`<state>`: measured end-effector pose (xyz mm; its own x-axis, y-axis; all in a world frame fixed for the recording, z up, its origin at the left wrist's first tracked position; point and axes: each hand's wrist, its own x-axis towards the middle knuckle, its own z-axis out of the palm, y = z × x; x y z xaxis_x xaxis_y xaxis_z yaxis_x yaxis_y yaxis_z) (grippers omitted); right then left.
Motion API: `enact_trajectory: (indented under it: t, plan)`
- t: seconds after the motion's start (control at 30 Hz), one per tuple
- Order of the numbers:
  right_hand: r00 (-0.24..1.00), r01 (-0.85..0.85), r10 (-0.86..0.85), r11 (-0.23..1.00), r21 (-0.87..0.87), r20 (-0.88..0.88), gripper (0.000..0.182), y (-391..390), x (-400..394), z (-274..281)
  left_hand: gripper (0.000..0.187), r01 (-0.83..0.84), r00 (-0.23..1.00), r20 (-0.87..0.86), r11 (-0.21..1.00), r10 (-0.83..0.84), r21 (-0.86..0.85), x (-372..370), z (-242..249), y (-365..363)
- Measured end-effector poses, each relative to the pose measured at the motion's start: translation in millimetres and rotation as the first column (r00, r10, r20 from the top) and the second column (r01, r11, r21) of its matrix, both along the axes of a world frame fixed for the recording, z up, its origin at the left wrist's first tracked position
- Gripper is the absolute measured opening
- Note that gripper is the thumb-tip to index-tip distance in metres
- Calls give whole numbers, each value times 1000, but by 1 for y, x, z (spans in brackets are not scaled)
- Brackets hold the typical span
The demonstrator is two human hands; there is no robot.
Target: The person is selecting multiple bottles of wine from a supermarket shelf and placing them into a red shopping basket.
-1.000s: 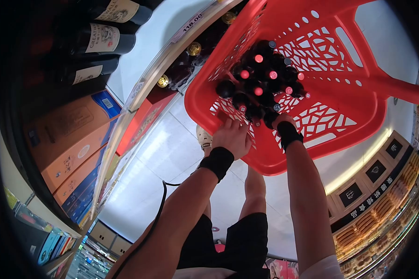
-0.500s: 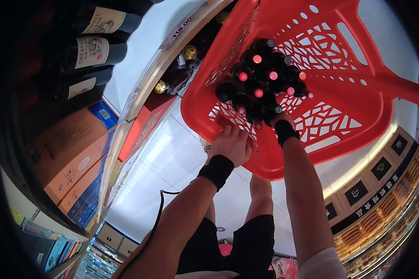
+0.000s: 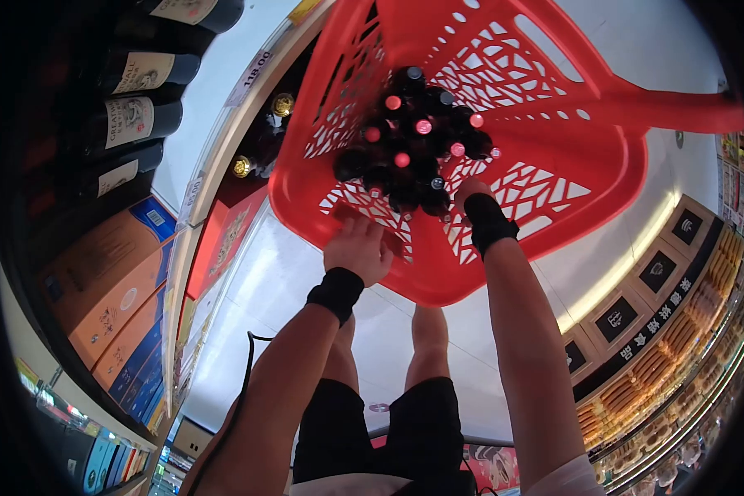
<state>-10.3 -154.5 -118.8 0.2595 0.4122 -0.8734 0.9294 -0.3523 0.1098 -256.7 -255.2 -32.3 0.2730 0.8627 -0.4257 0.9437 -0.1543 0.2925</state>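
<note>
A red shopping basket (image 3: 636,169) with cut-out sides stands in front of me, tilted toward me. Inside it is a cluster of dark bottles (image 3: 417,153), several with pinkish-red caps, others with grey ones. On the near left rim rests my left hand (image 3: 357,250), its fingers hooked over the edge beside a brownish-red strip. My right hand (image 3: 475,194) reaches over the near right rim, close to the front bottle (image 3: 435,198) with the grey cap. Most of its fingers are hidden. Both wrists wear black bands.
At left, a shelf holds wine bottles (image 3: 132,120) lying down, with orange boxes (image 3: 99,281) below. A price strip (image 3: 255,74) runs along the shelf edge. Gold-topped bottles (image 3: 283,105) sit beneath it. Lit food displays (image 3: 670,331) curve along the right. Pale floor tiles (image 3: 260,273) lie below.
The basket, bottles and both hands have shifted left in view. My right hand shows more space between it and the grey-capped front bottle. My left hand stays on the rim.
</note>
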Motion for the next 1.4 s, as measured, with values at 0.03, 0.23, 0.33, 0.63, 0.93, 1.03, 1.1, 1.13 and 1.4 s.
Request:
enact_trajectory:
  t: [0.03,0.23,0.33,0.63,0.93,1.03,1.1,1.13,1.4]
  plan:
    - [1000,2,0,999,54,-29,33,8,-3,30,25,1,1000,-14,1000,-1,-16,-3,-1,0]
    - [894,436,-413,892,122,-175,25,3,37,71,24,34,997,-63,999,-32,25,-8,-5,0]
    - [968,170,-112,952,256,-227,32,-22,39,84,21,58,995,-89,998,-54,32,-9,-6,0]
    - [795,458,-165,794,399,-583,18,-126,-24,98,17,22,998,-50,1000,-23,-16,-11,-2,6]
    - [708,539,-180,762,358,-683,16,-146,-38,111,38,38,983,-180,999,-42,-23,-16,20,5]
    - [746,498,-192,796,344,-637,22,-147,-32,110,39,62,977,-198,994,-78,-87,-9,20,6]
    - [750,491,-182,797,350,-636,20,-156,-30,104,39,82,980,-173,994,-95,-76,-8,16,-2]
    - [740,489,-174,803,341,-650,20,-152,-35,104,38,75,981,-176,995,-87,-71,-11,20,1]
    - [836,244,-10,902,355,-549,12,-152,-30,104,30,32,994,-107,998,-39,-61,-4,22,-3]
